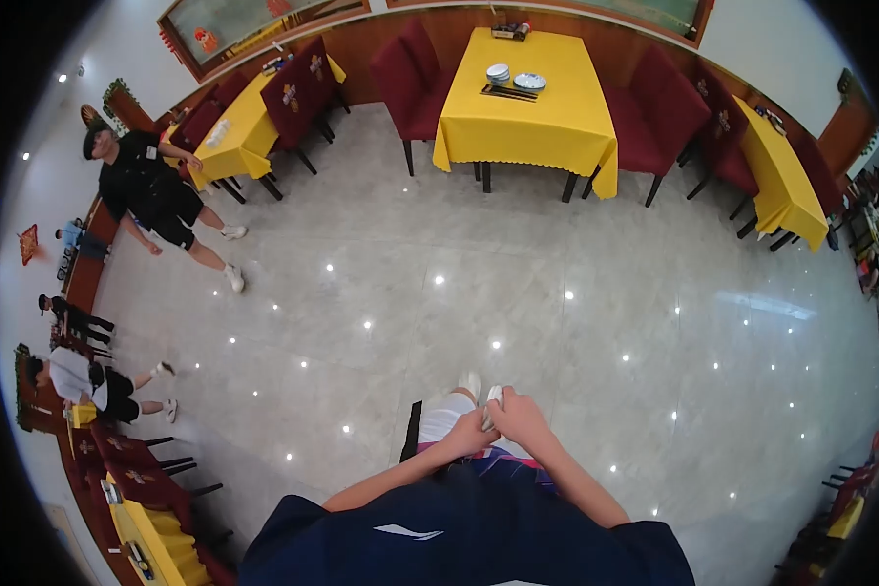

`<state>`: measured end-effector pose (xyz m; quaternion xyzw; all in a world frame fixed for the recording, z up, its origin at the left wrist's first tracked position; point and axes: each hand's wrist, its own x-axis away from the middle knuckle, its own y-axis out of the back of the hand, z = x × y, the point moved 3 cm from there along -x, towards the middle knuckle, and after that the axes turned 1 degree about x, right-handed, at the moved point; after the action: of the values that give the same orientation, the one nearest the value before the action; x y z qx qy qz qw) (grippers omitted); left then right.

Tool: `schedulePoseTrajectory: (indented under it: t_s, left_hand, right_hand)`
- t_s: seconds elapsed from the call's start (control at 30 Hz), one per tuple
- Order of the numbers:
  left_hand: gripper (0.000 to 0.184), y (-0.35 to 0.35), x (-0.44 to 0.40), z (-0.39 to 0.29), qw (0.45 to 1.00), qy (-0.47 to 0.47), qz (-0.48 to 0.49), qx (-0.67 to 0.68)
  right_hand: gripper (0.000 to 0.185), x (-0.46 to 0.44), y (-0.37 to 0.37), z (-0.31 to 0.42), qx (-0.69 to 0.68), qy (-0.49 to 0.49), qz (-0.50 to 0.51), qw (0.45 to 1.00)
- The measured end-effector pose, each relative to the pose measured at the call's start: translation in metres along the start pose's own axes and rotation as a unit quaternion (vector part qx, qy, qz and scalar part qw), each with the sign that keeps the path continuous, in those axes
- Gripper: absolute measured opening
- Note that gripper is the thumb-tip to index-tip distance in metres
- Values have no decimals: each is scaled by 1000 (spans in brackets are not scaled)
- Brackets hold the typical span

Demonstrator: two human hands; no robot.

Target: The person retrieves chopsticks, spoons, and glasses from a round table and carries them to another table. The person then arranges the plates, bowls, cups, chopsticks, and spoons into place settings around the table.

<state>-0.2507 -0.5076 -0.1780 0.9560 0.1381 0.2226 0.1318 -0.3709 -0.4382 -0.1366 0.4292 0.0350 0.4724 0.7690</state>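
My left hand [469, 436] and my right hand [520, 418] meet in front of my waist, fingers closed and touching. A small pale thing [489, 420] shows between them, too small to name. Just beyond the fingers is a white shape [495, 394], perhaps my other shoe; I cannot tell whether it is held. One white shoe [471, 383] of mine shows beside it on the floor. A black strip [412, 430] hangs left of my white-covered leg.
Ahead stands a yellow-clothed table [527, 127] with bowls [498, 73], a plate [529, 82] and chopsticks [508, 93], flanked by dark red chairs [654, 98]. A person in black [151, 186] walks at left; a person in a white top [73, 376] is farther down. Grey tiled floor [439, 244] lies between.
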Motion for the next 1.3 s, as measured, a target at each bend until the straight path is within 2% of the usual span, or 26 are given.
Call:
schedulePoseTrajectory:
  t_s: [0.07, 0.1, 0.13, 0.2, 0.27, 0.3, 0.37, 0.43, 0.5, 0.53, 0.57, 0.63, 0.67, 0.73, 0.77, 0.83, 0.9, 0.97, 1.03, 1.07, 1.1, 1.13, 1.17, 1.2, 1.27, 1.3]
  left_hand:
    - [50, 25, -56, 3, 997, 37, -38, -64]
    - [53, 39, -88, 10, 995, 89, -5, -41]
    - [53, 58, -120, 3, 995, 91, -2, -35]
    - [50, 104, -184, -29, 997, -15, -48, -52]
    - [44, 152, -243, -67, 999, -32, -2, 4]
    - [42, 175, -273, -83, 999, -42, -10, -19]
    - [40, 210, -338, -107, 998, -48, -15, -35]
    - [47, 238, -411, -124, 988, -72, 1, -139]
    - [46, 258, -475, -146, 983, -94, 36, -151]
    - [44, 268, -508, -154, 976, -125, 62, -166]
    - [44, 277, -543, -155, 976, -117, 74, -167]
    - [40, 287, -615, -154, 960, -173, 130, -176]
    - [40, 298, -645, -169, 961, -166, 138, -175]
    - [36, 315, -707, -183, 961, 34, 260, -89]
    - [36, 320, -736, -184, 959, 45, 266, -83]
    - [32, 339, -784, -195, 966, 93, 219, 101]
    - [29, 354, -830, -203, 965, 105, 190, 150]
    - [29, 372, -868, -215, 966, 117, 167, 160]
    - [33, 398, -919, -203, 951, 144, 52, 269]
    - [35, 410, -940, -190, 947, 165, -9, 276]
    - [38, 422, -959, -176, 939, 189, -67, 281]
    - [38, 434, -979, -167, 940, 172, -96, 279]
    - [39, 446, -1001, -161, 941, 151, -123, 277]
    - [39, 456, -1025, -154, 941, 156, -113, 278]
    - [36, 483, -1070, -132, 939, 200, -200, 197]
    - [36, 489, -1082, -114, 942, 202, -184, 194]
  right_hand:
    - [50, -64, 13, -2, 2, 47, 24, 999]
    - [50, -93, 18, -6, 4, 40, 32, 999]
    - [52, -129, 34, 0, -12, 25, 30, 999]
    - [55, -214, 64, 3, -24, 7, 30, 999]
    - [51, -288, 86, -1, -43, 71, -29, 996]
    - [51, -315, 106, 11, -46, 63, -22, 997]
    - [38, -369, 158, 28, -72, 27, -72, 994]
    - [32, -431, 193, 21, -96, 15, -82, 992]
    - [27, -480, 216, 3, -129, -8, -92, 987]
    - [27, -506, 226, -8, -195, -21, -107, 975]
    - [27, -531, 238, -18, -259, -34, -123, 957]
    - [24, -579, 255, -38, -325, -93, -87, 937]
    - [21, -605, 263, -49, -382, -138, -55, 912]
    - [21, -671, 273, -78, -397, -129, -45, 907]
    - [21, -699, 281, -89, -408, -114, -37, 905]
    - [23, -752, 304, -101, -435, -131, 2, 891]
    - [24, -809, 334, -102, -465, -145, 35, 873]
    - [25, -861, 359, -98, -430, -117, 80, 891]
    - [25, -923, 374, -99, -449, -108, 64, 885]
    - [25, -946, 374, -100, -469, -99, 44, 876]
    - [26, -973, 370, -100, -513, -124, 64, 847]
    - [26, -1002, 366, -99, -556, -150, 80, 814]
    - [27, -1026, 362, -95, -559, -181, 82, 805]
    - [28, -1053, 360, -89, -561, -209, 80, 797]
    - [30, -1112, 336, -93, -567, -222, 76, 790]
    - [32, -1121, 316, -94, -576, -229, 77, 780]
